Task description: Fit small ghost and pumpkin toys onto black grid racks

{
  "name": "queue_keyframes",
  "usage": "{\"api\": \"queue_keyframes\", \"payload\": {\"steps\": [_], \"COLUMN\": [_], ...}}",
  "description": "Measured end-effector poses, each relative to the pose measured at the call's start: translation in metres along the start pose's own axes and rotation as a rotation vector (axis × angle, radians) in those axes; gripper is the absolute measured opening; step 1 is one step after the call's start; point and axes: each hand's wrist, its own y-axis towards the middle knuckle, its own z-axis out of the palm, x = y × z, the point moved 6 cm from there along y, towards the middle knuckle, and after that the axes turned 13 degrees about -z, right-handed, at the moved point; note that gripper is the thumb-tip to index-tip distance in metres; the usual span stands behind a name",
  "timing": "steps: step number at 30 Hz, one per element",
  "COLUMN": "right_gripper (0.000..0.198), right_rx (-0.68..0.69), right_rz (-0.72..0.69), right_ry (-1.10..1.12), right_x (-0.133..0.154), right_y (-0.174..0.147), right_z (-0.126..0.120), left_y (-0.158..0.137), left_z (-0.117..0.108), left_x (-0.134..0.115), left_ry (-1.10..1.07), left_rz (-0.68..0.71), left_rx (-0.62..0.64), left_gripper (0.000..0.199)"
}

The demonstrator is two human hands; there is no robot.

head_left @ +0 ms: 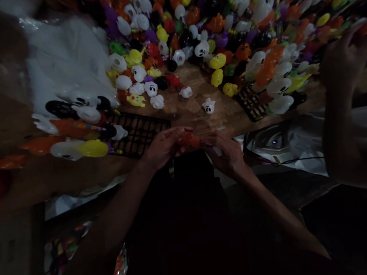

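Between my two hands, at the table's front edge, is a small orange plastic figure (pixel 189 141). My left hand (pixel 167 144) has its fingers closed on the figure's left side. From the other side my right hand (pixel 226 152) pinches a thin dark piece at the figure's right end; what that piece is I cannot make out. A small white ghost-like figure (pixel 209 106) with a black face lies on the table just beyond my hands, and another white figure (pixel 186 92) lies farther back.
A heap of small coloured figures (pixel 169 36) covers the back of the wooden table (pixel 187 74). Black grid trays (pixel 142 133) lie left and right, each with figures. A clear plastic bag (pixel 67 57) stands at the left. Another person's hand (pixel 341 57) reaches in at the right.
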Motion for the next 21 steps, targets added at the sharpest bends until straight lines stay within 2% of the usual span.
{"api": "queue_keyframes", "payload": {"steps": [2, 7, 10, 16, 21], "right_gripper": [0.014, 0.018, 0.016, 0.021, 0.023], "right_rx": [0.001, -0.13, -0.148, -0.054, 0.03], "right_rz": [0.01, 0.153, 0.151, 0.01, -0.009], "right_ry": [0.033, -0.074, -0.105, -0.186, -0.102], "right_x": [0.0, -0.005, -0.004, 0.006, 0.003], "right_y": [-0.003, -0.018, -0.023, -0.026, -0.024], "right_z": [-0.003, -0.018, -0.017, -0.008, -0.01], "left_y": [0.002, 0.003, 0.005, 0.007, 0.004], "left_z": [0.0, 0.003, 0.011, 0.016, 0.011], "left_x": [-0.002, -0.007, -0.004, 0.004, 0.0], "left_ry": [0.07, 0.128, 0.163, 0.114, 0.257], "left_rz": [0.005, 0.009, 0.0, -0.007, 0.029], "left_rx": [0.007, 0.023, 0.07, 0.085, 0.056], "left_gripper": [0.059, 0.055, 0.053, 0.054, 0.047]}}
